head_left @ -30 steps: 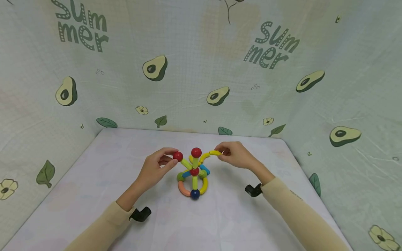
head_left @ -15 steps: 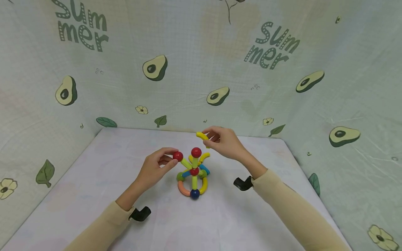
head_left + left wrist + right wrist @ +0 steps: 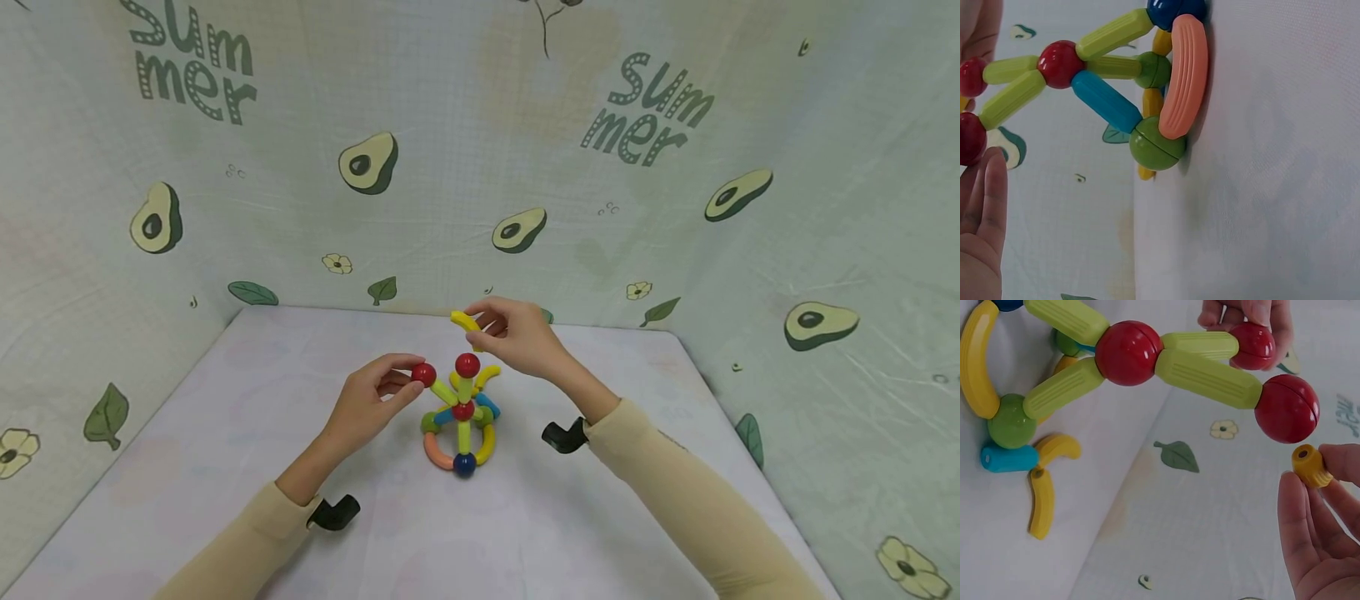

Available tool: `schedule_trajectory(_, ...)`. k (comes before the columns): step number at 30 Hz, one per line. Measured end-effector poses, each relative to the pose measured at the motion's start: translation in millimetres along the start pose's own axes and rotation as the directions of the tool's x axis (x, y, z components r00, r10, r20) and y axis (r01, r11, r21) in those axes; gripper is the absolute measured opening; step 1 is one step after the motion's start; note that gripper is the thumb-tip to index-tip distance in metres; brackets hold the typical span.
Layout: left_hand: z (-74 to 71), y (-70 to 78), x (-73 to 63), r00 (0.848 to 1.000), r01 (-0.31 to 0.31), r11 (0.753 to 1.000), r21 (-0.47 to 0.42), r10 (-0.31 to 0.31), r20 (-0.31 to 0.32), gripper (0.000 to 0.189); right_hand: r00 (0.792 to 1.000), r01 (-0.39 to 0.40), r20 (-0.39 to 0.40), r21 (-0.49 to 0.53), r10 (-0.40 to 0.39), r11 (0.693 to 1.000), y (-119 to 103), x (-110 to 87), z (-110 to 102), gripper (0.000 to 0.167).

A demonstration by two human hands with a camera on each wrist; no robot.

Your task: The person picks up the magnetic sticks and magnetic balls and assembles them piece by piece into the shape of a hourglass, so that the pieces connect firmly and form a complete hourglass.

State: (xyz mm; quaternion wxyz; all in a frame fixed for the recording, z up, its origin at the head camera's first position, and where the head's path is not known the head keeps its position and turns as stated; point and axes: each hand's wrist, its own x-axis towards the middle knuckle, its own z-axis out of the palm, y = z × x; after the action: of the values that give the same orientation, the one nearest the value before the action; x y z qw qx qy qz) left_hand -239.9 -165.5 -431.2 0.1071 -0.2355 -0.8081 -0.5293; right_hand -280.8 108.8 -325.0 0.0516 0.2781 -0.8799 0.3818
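Observation:
A construction of ribbed sticks and balls stands on the table, with a red ball (image 3: 463, 410) at its centre. My left hand (image 3: 371, 396) pinches the red ball (image 3: 423, 374) at the end of its left upper green stick (image 3: 1013, 100). Another red ball (image 3: 1287, 409) tops the second upper stick. My right hand (image 3: 521, 337) holds a curved yellow stick (image 3: 1311, 467) between thumb and fingers, close to that top ball, with a small gap between them. Lower down, a salmon curved stick (image 3: 1186, 78) runs between a green ball (image 3: 1157, 144) and a dark blue ball (image 3: 465, 464).
Behind the construction, curved yellow sticks (image 3: 1041, 503) and a short blue stick (image 3: 1010, 458) lie on the table (image 3: 420, 542). A printed cloth wall (image 3: 450, 167) rises at the table's back and sides. Black wrist mounts (image 3: 335, 512) jut from both sleeves.
My right hand has picked up one curved yellow stick from behind the construction, lifted it and carried it left toward the top red ball. My left hand has stayed on its ball.

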Motion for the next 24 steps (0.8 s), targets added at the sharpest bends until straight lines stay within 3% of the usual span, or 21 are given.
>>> schedule_trajectory(15, -0.3, 0.7, 0.1, 1.0, 0.0, 1.0, 0.009, 0.0, -0.005, 0.038, 1.0, 0.023, 0.01, 0.003, -0.023, 1.0, -5.2, 2.2, 5.4, 0.031)
schedule_trajectory(24, 0.2, -0.1, -0.1, 1.0, 0.004, 1.0, -0.008, -0.004, -0.008, 0.04, 0.996, 0.004, 0.085, -0.014, -0.002, 1.0, -4.1, 2.5, 2.8, 0.031)
